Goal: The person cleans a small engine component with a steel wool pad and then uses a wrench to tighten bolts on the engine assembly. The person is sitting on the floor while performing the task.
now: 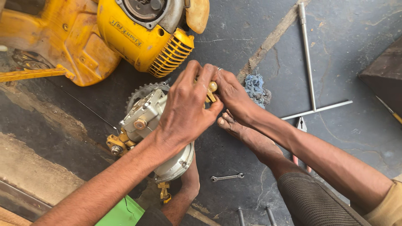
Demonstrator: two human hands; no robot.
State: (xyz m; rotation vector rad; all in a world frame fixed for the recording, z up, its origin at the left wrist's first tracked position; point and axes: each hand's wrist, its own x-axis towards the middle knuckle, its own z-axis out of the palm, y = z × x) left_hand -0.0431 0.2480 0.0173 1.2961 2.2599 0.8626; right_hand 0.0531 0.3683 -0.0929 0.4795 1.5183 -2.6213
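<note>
**Both hands closed on a brass fitting at the top of a pump unit**

Head view. The left hand point(184, 111) lies over the silver-grey cast-metal pump body with a toothed sprocket point(144, 115), fingers curled and clamped around the small brass fitting point(210, 93) that projects at the unit's upper right. The right hand point(233, 94) meets it from the other side, fingertips pinched on the same fitting, so the two hands touch. The pump body rests on the dark cracked floor point(234, 155), between the person's bare feet, just below the yellow plastic engine housing with ribbed vent point(138, 37).

Beside the right hand sits a blue-grey rag point(256, 90). A long steel T-handle wrench point(310, 79) lies farther right, well apart. A small flat steel spanner point(227, 177) lies on the floor below the hands, near the right leg. Red-handled pliers point(300, 125) show partly behind the right forearm.

Step in hand, as judged: working the brass fitting by finger grip, the left hand also steadying the body. Whether it is being tightened or loosened cannot be told. The next move calls for a firm hold on the pump while the fitting turns.
</note>
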